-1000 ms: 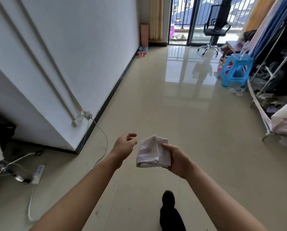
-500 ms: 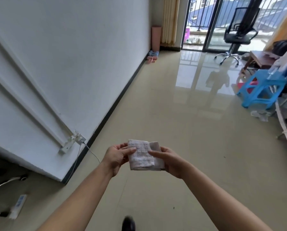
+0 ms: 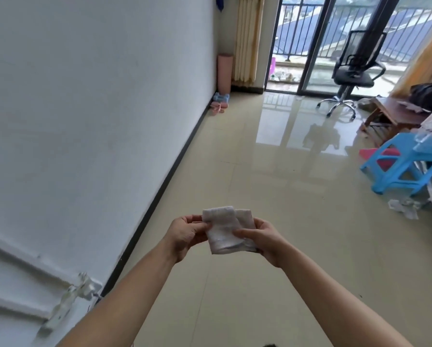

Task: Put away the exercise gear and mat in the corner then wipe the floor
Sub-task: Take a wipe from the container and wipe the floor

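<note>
A folded white cloth (image 3: 223, 227) is held in front of me above the beige tiled floor (image 3: 272, 186). My left hand (image 3: 186, 234) pinches its left edge and my right hand (image 3: 261, 237) grips its right side. Far off in the corner by the curtain, a rolled pink mat (image 3: 225, 73) stands upright against the wall. At its foot lie light blue dumbbells (image 3: 221, 97) and a pink item (image 3: 218, 107) on the floor.
A white wall (image 3: 97, 108) with a dark skirting runs along the left. A wall socket fitting (image 3: 82, 291) sticks out low at the left. A black office chair (image 3: 352, 71), a wooden bench (image 3: 395, 116), a blue plastic stool (image 3: 405, 166) and crumpled paper (image 3: 405, 206) stand at the right.
My left hand has come over and taken hold of the cloth, which only my right hand held before. The view has lifted and moved forward along the wall toward the balcony door.
</note>
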The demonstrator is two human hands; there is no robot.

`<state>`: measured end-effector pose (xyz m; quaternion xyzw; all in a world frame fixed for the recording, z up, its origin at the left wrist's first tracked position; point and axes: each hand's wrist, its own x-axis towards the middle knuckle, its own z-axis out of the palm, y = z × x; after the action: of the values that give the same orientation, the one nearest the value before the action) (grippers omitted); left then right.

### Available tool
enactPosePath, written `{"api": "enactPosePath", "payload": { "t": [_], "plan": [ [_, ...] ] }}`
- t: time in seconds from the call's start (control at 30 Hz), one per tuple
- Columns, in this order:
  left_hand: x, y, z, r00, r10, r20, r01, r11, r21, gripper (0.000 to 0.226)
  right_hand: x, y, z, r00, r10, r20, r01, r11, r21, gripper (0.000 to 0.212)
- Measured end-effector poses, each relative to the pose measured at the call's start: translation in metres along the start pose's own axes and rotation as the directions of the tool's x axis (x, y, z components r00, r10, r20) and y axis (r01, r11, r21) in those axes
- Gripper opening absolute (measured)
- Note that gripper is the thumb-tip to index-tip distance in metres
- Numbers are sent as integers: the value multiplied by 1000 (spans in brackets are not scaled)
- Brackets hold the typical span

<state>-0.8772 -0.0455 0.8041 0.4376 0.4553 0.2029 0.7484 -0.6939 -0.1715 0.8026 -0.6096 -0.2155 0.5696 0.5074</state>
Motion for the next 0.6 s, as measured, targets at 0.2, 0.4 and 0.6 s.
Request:
{"api": "enactPosePath", "payload": {
  "t": [0.2, 0.4, 0.6],
  "plan": [
    [153, 58, 31, 1000, -18, 14, 17, 998, 61, 21, 134, -54, -52, 999, 18, -31, -19, 999, -50, 19],
    [313, 108, 56, 989, -88, -116, 97, 992, 75, 28, 298, -107, -108, 993, 109, 38, -106, 991, -78, 9],
    [430, 169, 57, 965, -90, -245, 108, 992, 63, 19, 444, -176, -125, 977, 196, 83, -184, 974, -131, 13]
  ]
}}
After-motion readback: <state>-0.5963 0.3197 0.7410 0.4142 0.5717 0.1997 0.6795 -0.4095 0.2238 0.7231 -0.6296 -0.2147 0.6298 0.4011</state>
